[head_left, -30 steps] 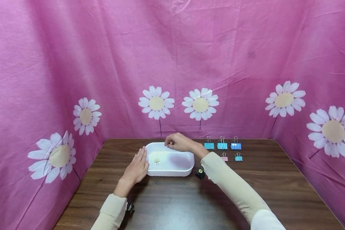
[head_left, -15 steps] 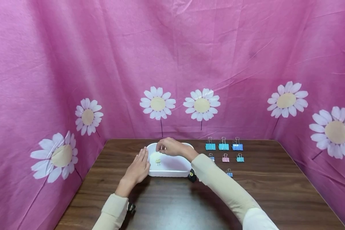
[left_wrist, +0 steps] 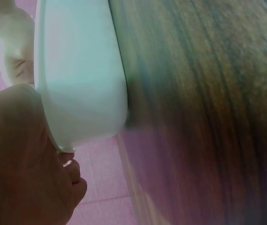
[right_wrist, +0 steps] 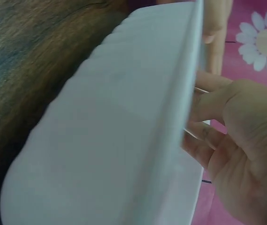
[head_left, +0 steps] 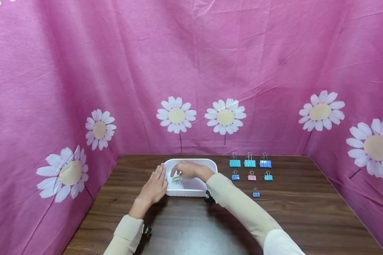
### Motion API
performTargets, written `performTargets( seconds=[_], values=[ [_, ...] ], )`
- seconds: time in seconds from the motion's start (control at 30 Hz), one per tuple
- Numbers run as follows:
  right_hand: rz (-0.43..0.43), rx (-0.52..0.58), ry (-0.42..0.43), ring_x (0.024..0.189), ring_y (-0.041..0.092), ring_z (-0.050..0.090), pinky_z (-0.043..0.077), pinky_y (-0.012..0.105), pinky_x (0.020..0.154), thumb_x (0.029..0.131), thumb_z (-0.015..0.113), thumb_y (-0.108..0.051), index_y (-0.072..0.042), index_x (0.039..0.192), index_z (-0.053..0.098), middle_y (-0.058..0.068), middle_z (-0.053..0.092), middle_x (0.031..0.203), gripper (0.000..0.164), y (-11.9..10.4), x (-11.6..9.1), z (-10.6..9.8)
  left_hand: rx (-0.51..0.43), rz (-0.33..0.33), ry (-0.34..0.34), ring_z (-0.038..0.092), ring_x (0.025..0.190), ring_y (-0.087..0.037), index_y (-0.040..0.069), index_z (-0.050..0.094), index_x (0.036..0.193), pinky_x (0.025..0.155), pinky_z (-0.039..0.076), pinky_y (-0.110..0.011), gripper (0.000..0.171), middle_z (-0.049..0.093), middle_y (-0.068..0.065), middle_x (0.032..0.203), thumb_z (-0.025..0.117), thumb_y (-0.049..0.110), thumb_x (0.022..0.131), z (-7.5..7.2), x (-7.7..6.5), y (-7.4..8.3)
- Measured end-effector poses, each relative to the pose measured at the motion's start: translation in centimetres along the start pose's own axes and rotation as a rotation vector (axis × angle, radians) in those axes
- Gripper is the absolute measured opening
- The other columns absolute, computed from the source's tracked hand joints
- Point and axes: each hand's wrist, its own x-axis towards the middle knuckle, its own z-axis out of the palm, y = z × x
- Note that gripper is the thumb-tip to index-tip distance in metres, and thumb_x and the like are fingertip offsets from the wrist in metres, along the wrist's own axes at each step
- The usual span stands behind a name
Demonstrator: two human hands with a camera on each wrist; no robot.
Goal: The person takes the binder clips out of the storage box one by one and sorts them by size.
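A white tray (head_left: 191,192) with rounded corners stands on the table toward the back. Inside it, at the left, lies a small yellow binder clip (head_left: 176,180). My left hand (head_left: 154,186) rests along the tray's left rim, its fingers extended away from me. Over the tray's inside, my right hand (head_left: 187,170) reaches down with loosely bent fingers just above and beside the yellow clip. In the right wrist view the tray wall (right_wrist: 100,117) hides the fingertips, and no thing shows in that hand. The left wrist view shows the left hand (left_wrist: 20,154) against the tray's side.
Right of the tray, binder clips stand in rows: two large teal ones (head_left: 234,163) and a large blue one (head_left: 265,163) at the back, then small blue (head_left: 235,177), pink (head_left: 251,177) and teal (head_left: 268,177) clips. Nearer is a tiny blue clip (head_left: 256,194); my right sleeve (head_left: 239,202) crosses beside it.
My right hand has moved left and down into the tray, toward the yellow clip. Its sleeve has uncovered small clips at the right. The left hand stays on the rim.
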Motion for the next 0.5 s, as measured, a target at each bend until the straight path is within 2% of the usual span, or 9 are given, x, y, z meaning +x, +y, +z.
performTargets(
  seconds=[0.17,0.3,0.4,0.5],
  values=[
    [0.025,-0.029,-0.077,0.122,0.025,0.073,0.055,0.029,0.111,0.086,0.056,0.020,-0.011,0.129,0.077,0.004,0.076,0.134,0.057,0.0,-0.1,0.7,-0.004,-0.005,0.002,0.027,0.161,-0.045,-0.013,0.032,0.161,0.132,0.029,-0.058,0.059,0.026,-0.027,0.173,0.041,0.014,0.110,0.1,-0.1,0.1],
    [0.018,-0.032,-0.094,0.124,0.023,0.071,0.053,0.028,0.114,0.087,0.061,0.017,-0.009,0.124,0.080,0.006,0.078,0.128,0.048,0.1,-0.4,1.2,-0.006,-0.009,-0.003,0.027,0.162,-0.045,-0.013,0.030,0.161,0.133,0.028,-0.058,0.060,0.025,-0.027,0.174,0.041,0.015,0.110,0.1,0.0,0.1],
    [0.030,-0.011,-0.090,0.106,0.017,0.073,0.057,0.024,0.102,0.086,0.073,0.011,-0.008,0.111,0.083,0.005,0.081,0.112,0.033,0.4,-0.5,1.5,-0.008,0.000,-0.002,0.027,0.162,-0.045,-0.014,0.030,0.161,0.133,0.027,-0.058,0.060,0.025,-0.027,0.174,0.041,0.015,0.110,0.0,0.0,0.1],
    [0.054,0.001,-0.087,0.083,0.007,0.065,0.056,0.019,0.083,0.086,0.082,0.000,-0.009,0.101,0.083,0.002,0.078,0.093,0.018,0.6,-0.4,1.7,-0.008,-0.002,0.003,0.027,0.162,-0.045,-0.014,0.031,0.161,0.133,0.028,-0.058,0.060,0.026,-0.028,0.173,0.042,0.014,0.109,0.0,-0.1,0.1]
  ],
)
